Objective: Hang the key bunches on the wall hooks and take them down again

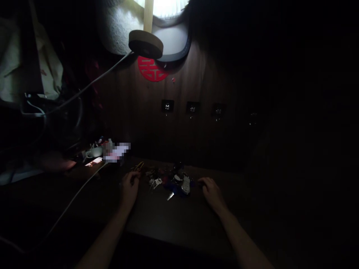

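Dark wood-grained panelling (179,130) forms the background of a dim room, lit mainly by a bright lamp (171,8) at the top edge. Below the light, a round lamp-like disc (146,45) hangs from a pale strip, with a white cord (97,79) running from it down to the left. Partly behind it, a red circular cut-out ornament (153,69) lies against the panel. Square dark wall plates (193,107) with pale marks form a row lower down; the one farthest right is barely discernible.

On the dark tabletop (168,220), a loose pile of keys lies between the two hands. It includes a cluster of silvery keys (156,182) on the left, a pale grey key fob (186,185) on the right and, at the near edge, a single key blade (170,196) beside something blue. Left hand (130,182): at the left side of the pile, fingers curled, just beside a yellow-edged item (139,165); whether they pinch anything cannot be told. Right hand (211,190): at the right side, fingers loosely bent toward the fob and apart from it; shadow hides whether the fingertips meet.
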Action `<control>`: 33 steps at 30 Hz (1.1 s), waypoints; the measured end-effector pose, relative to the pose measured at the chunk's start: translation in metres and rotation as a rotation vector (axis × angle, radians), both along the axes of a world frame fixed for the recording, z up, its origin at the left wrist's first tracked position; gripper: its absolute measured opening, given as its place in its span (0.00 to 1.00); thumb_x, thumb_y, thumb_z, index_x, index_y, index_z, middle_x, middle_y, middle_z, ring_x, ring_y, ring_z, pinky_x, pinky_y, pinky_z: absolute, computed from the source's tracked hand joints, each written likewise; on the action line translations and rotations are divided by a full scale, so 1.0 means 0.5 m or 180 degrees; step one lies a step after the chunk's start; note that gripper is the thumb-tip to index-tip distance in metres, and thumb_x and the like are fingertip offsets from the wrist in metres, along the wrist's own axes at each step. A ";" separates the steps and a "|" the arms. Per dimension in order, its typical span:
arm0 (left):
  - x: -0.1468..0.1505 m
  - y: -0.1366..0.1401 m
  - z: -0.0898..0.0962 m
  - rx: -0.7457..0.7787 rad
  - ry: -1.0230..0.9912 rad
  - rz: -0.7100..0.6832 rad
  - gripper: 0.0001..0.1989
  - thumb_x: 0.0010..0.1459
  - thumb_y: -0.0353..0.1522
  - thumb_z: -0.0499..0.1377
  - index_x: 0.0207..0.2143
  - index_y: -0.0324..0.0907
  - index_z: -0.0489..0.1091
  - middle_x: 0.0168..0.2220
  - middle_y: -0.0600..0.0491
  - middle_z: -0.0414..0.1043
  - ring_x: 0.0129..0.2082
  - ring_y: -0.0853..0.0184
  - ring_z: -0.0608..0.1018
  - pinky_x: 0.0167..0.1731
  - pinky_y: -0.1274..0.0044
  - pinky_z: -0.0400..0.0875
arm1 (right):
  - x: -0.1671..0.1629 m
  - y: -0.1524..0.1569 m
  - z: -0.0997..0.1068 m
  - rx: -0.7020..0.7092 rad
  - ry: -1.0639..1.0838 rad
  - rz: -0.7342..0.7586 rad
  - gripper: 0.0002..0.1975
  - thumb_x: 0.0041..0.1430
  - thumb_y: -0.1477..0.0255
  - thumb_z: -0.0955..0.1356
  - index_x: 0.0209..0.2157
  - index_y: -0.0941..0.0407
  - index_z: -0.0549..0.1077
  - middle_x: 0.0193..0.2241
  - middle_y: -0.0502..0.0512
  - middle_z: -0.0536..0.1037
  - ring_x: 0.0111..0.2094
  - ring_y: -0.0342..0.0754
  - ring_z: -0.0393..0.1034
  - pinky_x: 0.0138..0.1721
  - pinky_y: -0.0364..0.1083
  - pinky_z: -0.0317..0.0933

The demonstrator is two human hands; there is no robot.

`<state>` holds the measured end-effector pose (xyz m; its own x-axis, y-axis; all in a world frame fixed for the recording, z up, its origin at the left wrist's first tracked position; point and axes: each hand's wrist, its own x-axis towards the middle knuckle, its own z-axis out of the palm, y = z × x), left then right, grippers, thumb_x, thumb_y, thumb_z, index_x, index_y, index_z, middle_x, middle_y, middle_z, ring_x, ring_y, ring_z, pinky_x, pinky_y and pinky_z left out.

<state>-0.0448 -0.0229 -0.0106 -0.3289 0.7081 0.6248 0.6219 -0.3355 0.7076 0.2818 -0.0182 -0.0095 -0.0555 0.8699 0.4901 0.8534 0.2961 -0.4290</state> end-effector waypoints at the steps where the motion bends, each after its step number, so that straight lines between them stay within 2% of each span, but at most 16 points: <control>1: -0.001 -0.001 0.003 -0.0102 0.0125 0.0162 0.09 0.52 0.32 0.51 0.31 0.42 0.70 0.34 0.50 0.74 0.38 0.61 0.74 0.40 0.70 0.67 | -0.001 -0.001 0.000 -0.0005 0.0000 0.0015 0.18 0.46 0.82 0.57 0.34 0.54 0.72 0.36 0.53 0.74 0.42 0.48 0.65 0.47 0.47 0.58; 3: 0.000 -0.003 0.011 -0.0405 0.0436 0.0501 0.10 0.54 0.33 0.51 0.36 0.43 0.70 0.39 0.49 0.74 0.42 0.59 0.73 0.43 0.67 0.65 | -0.003 -0.002 0.000 0.0008 0.0027 0.0035 0.19 0.46 0.82 0.57 0.35 0.54 0.72 0.37 0.53 0.74 0.43 0.48 0.65 0.47 0.47 0.58; 5: 0.004 -0.003 0.017 -0.0762 0.0830 0.0592 0.14 0.55 0.33 0.51 0.43 0.44 0.69 0.45 0.48 0.72 0.46 0.58 0.72 0.45 0.66 0.63 | -0.006 -0.004 -0.001 0.0024 0.0073 0.0043 0.19 0.47 0.82 0.57 0.36 0.53 0.71 0.38 0.52 0.74 0.43 0.48 0.65 0.47 0.47 0.58; 8: 0.014 0.001 0.017 -0.1193 0.1444 0.0270 0.22 0.55 0.33 0.53 0.53 0.45 0.61 0.55 0.47 0.64 0.52 0.58 0.68 0.49 0.65 0.60 | -0.011 -0.006 -0.001 0.0018 0.0133 0.0072 0.19 0.48 0.82 0.56 0.37 0.54 0.71 0.38 0.53 0.74 0.43 0.48 0.64 0.46 0.47 0.58; 11: 0.020 0.014 0.014 -0.1394 0.1785 0.0005 0.27 0.55 0.34 0.52 0.58 0.47 0.54 0.60 0.48 0.56 0.57 0.57 0.63 0.51 0.63 0.57 | -0.015 -0.008 0.001 -0.0015 0.0149 0.0051 0.20 0.47 0.83 0.56 0.38 0.55 0.71 0.38 0.53 0.73 0.43 0.47 0.64 0.45 0.46 0.58; 17: 0.019 0.055 0.016 -0.1163 0.2081 -0.0599 0.28 0.55 0.31 0.50 0.59 0.44 0.53 0.61 0.49 0.54 0.59 0.62 0.61 0.55 0.67 0.57 | -0.017 -0.010 0.003 -0.0095 0.0107 -0.0012 0.19 0.49 0.84 0.56 0.38 0.54 0.70 0.38 0.52 0.73 0.43 0.47 0.63 0.47 0.45 0.56; 21: 0.013 0.074 0.008 -0.0914 0.2050 -0.0708 0.28 0.54 0.30 0.51 0.58 0.46 0.55 0.60 0.50 0.57 0.58 0.61 0.63 0.54 0.67 0.59 | -0.018 -0.010 0.001 -0.0123 0.0042 -0.0058 0.19 0.49 0.84 0.57 0.38 0.54 0.70 0.39 0.54 0.73 0.44 0.48 0.62 0.47 0.46 0.55; 26: 0.004 0.074 0.003 -0.0796 0.1852 -0.0861 0.28 0.51 0.31 0.52 0.56 0.43 0.59 0.58 0.48 0.61 0.57 0.60 0.64 0.54 0.67 0.60 | -0.019 -0.012 0.001 -0.0102 0.0080 -0.0087 0.19 0.50 0.84 0.57 0.38 0.53 0.70 0.38 0.53 0.73 0.44 0.47 0.62 0.47 0.46 0.56; 33: 0.006 0.069 0.002 -0.0620 0.1627 -0.1422 0.27 0.51 0.30 0.50 0.55 0.43 0.60 0.58 0.50 0.61 0.57 0.63 0.64 0.55 0.68 0.59 | -0.017 -0.014 0.002 -0.0109 0.0177 -0.0052 0.19 0.49 0.84 0.57 0.38 0.54 0.70 0.38 0.53 0.73 0.43 0.47 0.63 0.45 0.45 0.56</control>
